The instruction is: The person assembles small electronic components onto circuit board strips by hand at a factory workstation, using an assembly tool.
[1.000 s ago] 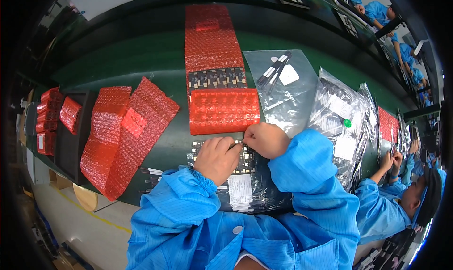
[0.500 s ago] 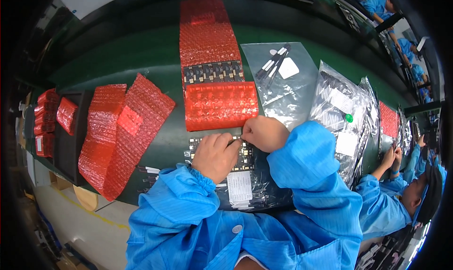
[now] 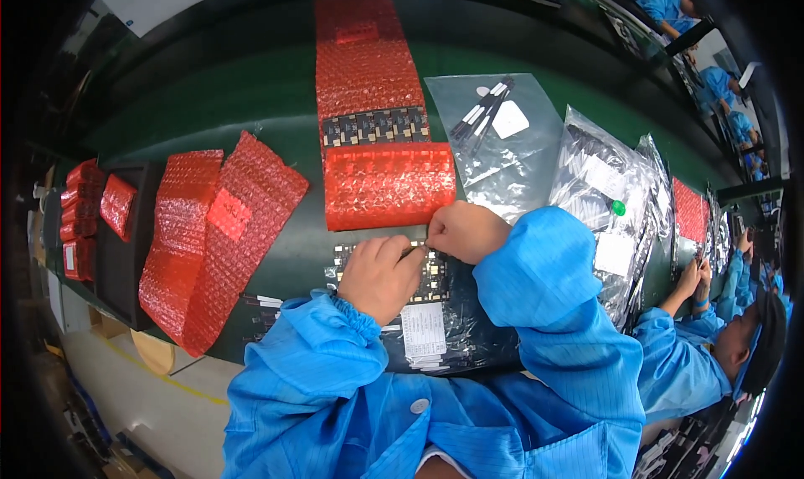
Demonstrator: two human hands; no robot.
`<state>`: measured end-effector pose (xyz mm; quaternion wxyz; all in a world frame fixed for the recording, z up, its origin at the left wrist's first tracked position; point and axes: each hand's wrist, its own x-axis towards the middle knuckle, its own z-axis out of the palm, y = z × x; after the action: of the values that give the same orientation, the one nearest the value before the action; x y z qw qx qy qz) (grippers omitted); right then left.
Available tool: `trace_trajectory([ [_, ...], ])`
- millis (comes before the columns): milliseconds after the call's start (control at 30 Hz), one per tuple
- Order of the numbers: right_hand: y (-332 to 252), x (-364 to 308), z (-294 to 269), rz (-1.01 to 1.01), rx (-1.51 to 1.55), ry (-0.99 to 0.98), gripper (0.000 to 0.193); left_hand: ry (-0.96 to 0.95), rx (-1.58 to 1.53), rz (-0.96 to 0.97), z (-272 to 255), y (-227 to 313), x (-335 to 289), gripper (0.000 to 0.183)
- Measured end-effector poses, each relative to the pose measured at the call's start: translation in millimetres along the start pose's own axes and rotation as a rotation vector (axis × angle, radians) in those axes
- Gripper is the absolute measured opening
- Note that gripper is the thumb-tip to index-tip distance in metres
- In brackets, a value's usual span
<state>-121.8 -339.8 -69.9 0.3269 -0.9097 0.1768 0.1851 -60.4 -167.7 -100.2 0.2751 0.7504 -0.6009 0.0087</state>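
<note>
A dark panel of small circuit boards lies in front of me on the bench. My left hand rests over its left part, fingers curled, with thumb and forefinger pressed together near the panel's far edge. Right beside those fingertips, my right hand makes a pinch at the same edge. Whatever sits between either hand's fingertips is too small or hidden to name. Just beyond the hands is a red bubble-wrap sleeve, with a row of dark boards showing at its far side.
Left lie more red bubble wrap and a black tray. Right are a clear bag with black-and-white cables and fuller bags. Nearest me is a labelled clear bag. A co-worker's hands are at far right.
Both hands keep their pinched pose at the panel's far edge. The whole view has shifted very slightly; nothing else visibly moved.
</note>
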Motion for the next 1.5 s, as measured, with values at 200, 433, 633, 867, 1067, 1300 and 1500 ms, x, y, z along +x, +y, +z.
trace_trajectory([
  [200,-3,1,2,0.045,-0.052,0.016,0.015,0.001,0.03,0.022,1,1,3,0.027],
  [433,-8,1,2,0.018,-0.077,-0.011,0.016,-0.04,-0.044,-0.03,-10,1,0,0.024],
  [633,-22,-22,0,0.09,-0.173,0.07,0.018,0.018,-0.158,-0.27,-110,-25,-22,0.018],
  [867,-38,-41,-7,-0.217,-0.302,0.298,0.017,-0.059,-0.078,-0.884,-144,-59,-119,0.022],
  [1067,-59,-43,20,-0.459,-0.207,0.227,0.025,-0.205,0.254,-0.633,-132,-51,-131,0.032],
  [1300,-53,-48,37,-0.555,-0.234,0.177,0.033,-0.093,0.096,-0.592,-114,-40,-136,0.035],
  [1500,-56,-54,35,-0.54,-0.268,0.162,0.033,-0.105,-0.152,-0.638,-102,-26,-127,0.034],
])
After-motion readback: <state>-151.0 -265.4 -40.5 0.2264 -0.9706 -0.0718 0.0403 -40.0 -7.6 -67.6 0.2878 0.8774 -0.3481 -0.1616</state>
